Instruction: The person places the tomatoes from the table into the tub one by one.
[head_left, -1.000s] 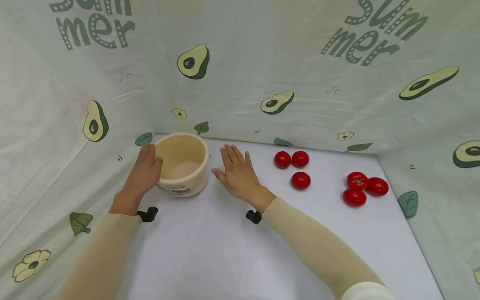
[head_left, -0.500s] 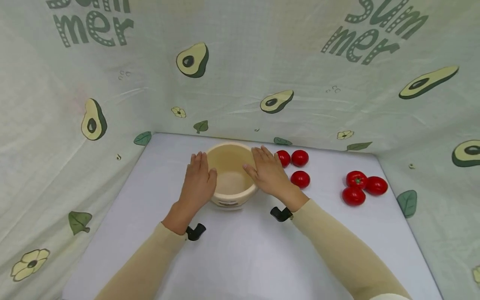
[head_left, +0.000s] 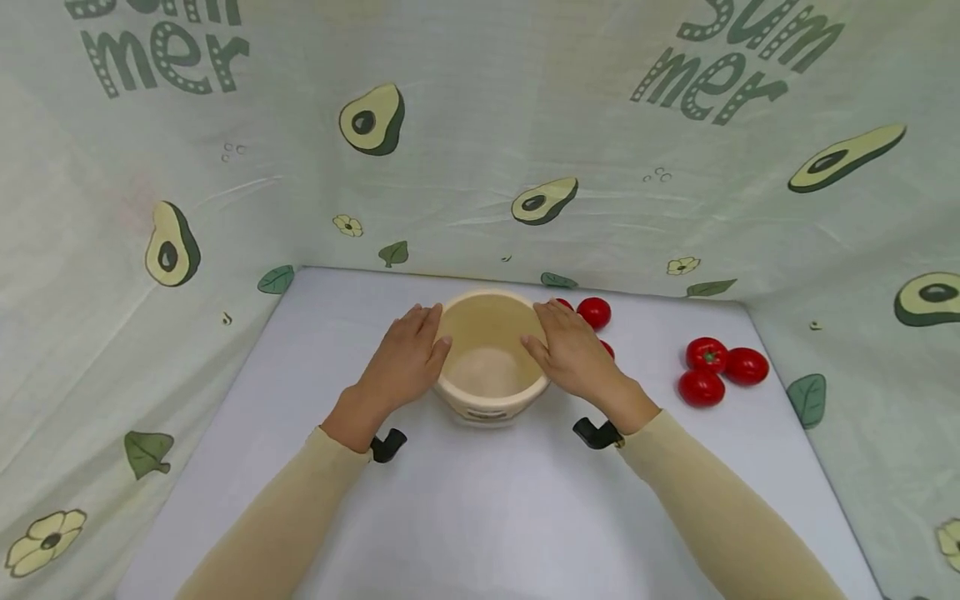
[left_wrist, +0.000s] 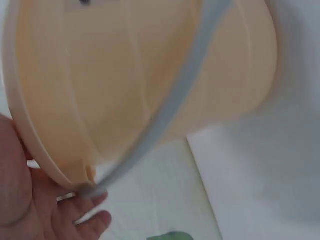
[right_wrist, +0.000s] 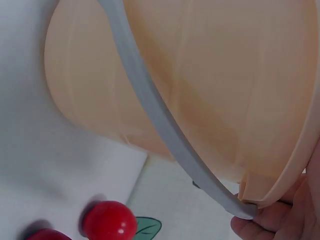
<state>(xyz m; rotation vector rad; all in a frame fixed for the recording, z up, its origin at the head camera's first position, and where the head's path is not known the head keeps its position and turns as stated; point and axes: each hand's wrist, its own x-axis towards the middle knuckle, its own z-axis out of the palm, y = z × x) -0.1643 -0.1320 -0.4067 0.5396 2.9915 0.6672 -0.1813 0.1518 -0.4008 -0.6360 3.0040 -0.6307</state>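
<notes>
A cream bucket (head_left: 491, 375) stands upright on the white table, its open top facing me and nothing visible inside. My left hand (head_left: 405, 354) holds the rim on the left side, thumb toward the opening. On the opposite side my right hand (head_left: 577, 350) grips the rim the same way. In the left wrist view, fingertips (left_wrist: 95, 222) show beneath the rim by the joint of the grey handle (left_wrist: 165, 115). The right wrist view has the handle (right_wrist: 165, 127) hanging along the bucket wall, with fingers (right_wrist: 255, 227) at its end.
Behind the right hand, a red tomato (head_left: 594, 312) shows fully, and others are partly covered. Farther right, a cluster includes a tomato (head_left: 701, 388) near the table's right edge. A patterned cloth (head_left: 450, 167) walls the back and sides.
The bucket has moved from the back left toward the middle. My left hand travelled right with it; my right hand came onto its right rim and now partly covers the nearer tomatoes.
</notes>
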